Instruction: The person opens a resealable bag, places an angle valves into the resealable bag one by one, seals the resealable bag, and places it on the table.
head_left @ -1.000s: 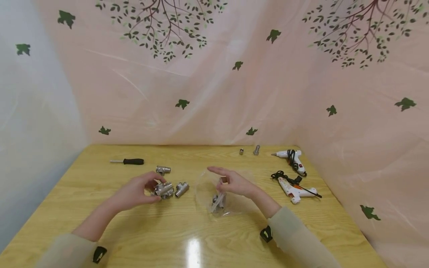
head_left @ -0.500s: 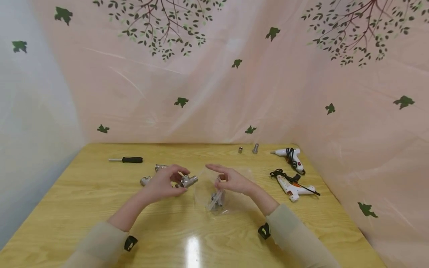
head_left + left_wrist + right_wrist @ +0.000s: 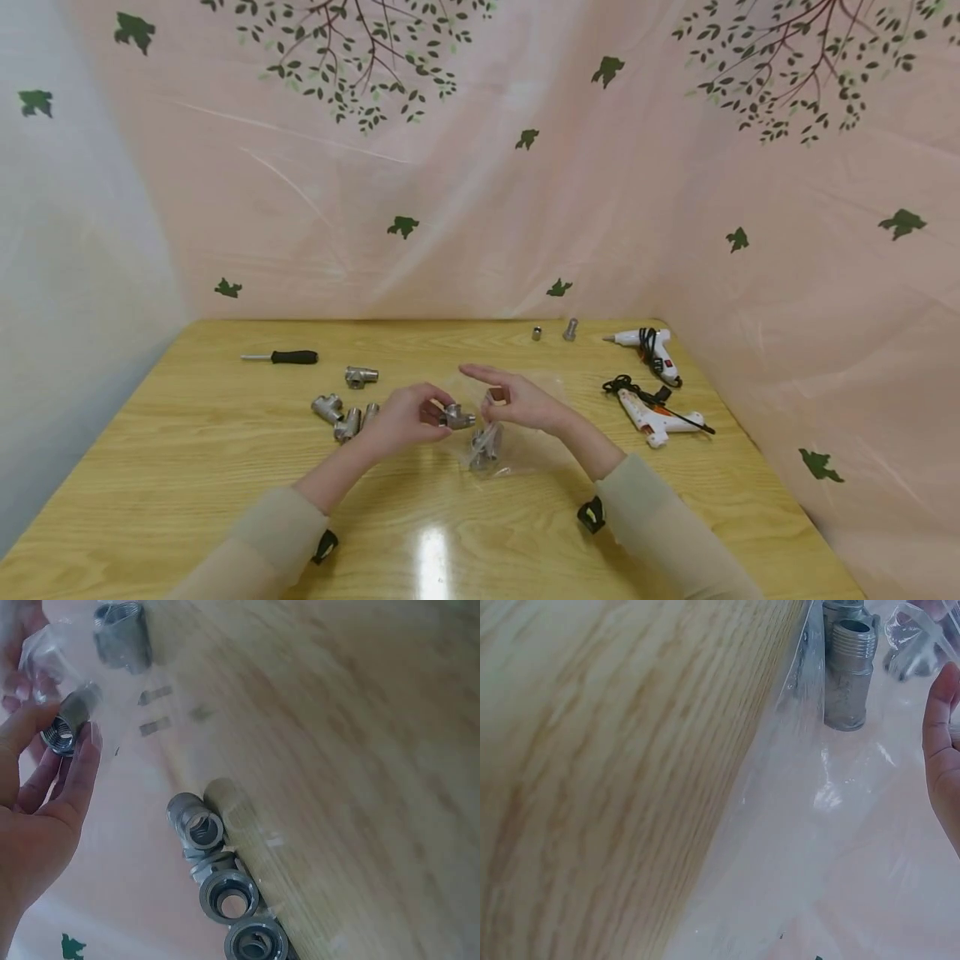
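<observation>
My left hand (image 3: 405, 421) pinches a metal pipe tee (image 3: 459, 418) between thumb and fingers, right at the mouth of a clear plastic bag (image 3: 528, 457). In the left wrist view, the threaded opening of this tee (image 3: 69, 724) faces the camera and film overlaps its far end. My right hand (image 3: 528, 407) pinches the bag's edge between thumb and a finger, its index finger stretched out straight. Metal fittings (image 3: 486, 450) lie inside the bag; in the right wrist view, a threaded fitting (image 3: 849, 682) stands behind the film, while the right hand (image 3: 941, 742) is partly out of frame.
Left of the hands lie several loose tees, one tee (image 3: 362, 377) apart from the others (image 3: 327, 407). A black-handled screwdriver (image 3: 295, 357) is farther back. Two small metal fittings (image 3: 571, 330) stand near the back edge. Two white glue guns (image 3: 660, 421) with black cords lie at the right.
My left hand has lifted a tee from the group on the table and carried it right to the bag's mouth. My right hand has stayed in place, holding the bag.
</observation>
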Available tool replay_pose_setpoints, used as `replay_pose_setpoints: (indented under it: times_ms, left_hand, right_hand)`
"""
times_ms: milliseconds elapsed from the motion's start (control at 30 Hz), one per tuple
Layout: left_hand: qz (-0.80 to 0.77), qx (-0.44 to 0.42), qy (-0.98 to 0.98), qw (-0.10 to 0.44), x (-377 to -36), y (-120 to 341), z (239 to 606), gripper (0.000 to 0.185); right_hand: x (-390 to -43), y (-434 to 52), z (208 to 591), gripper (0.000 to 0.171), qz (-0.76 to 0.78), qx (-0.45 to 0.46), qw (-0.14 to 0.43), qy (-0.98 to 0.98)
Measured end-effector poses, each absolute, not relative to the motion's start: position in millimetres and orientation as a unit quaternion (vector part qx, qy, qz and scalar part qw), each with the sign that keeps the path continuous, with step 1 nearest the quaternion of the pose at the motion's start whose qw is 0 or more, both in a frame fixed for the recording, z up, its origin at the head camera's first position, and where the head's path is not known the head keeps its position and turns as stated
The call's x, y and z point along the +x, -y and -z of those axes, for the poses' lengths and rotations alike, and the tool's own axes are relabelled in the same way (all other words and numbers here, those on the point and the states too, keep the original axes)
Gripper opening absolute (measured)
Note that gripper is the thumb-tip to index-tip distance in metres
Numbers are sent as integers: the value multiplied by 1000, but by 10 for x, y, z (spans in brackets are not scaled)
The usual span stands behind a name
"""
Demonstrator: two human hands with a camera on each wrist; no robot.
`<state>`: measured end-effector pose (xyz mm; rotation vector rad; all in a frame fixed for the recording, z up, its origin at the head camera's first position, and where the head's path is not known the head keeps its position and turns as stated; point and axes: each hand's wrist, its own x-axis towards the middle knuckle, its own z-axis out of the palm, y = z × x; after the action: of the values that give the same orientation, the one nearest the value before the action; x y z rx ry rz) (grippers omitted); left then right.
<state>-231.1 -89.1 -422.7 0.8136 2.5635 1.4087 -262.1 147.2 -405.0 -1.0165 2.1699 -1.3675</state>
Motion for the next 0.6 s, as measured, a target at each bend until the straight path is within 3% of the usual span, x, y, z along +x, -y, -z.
replay_pose_setpoints:
  times_ms: [167, 600]
  left_hand:
    - [-451, 256, -854, 36, -2341, 791, 4298, 31]
    - [-453, 278, -844, 76, -2350, 740, 4335, 37]
  right_hand:
    - [-2621, -1469, 4061, 68, 498, -367, 198, -761]
    - [-2640, -1488, 4094, 70, 491, -376, 187, -763]
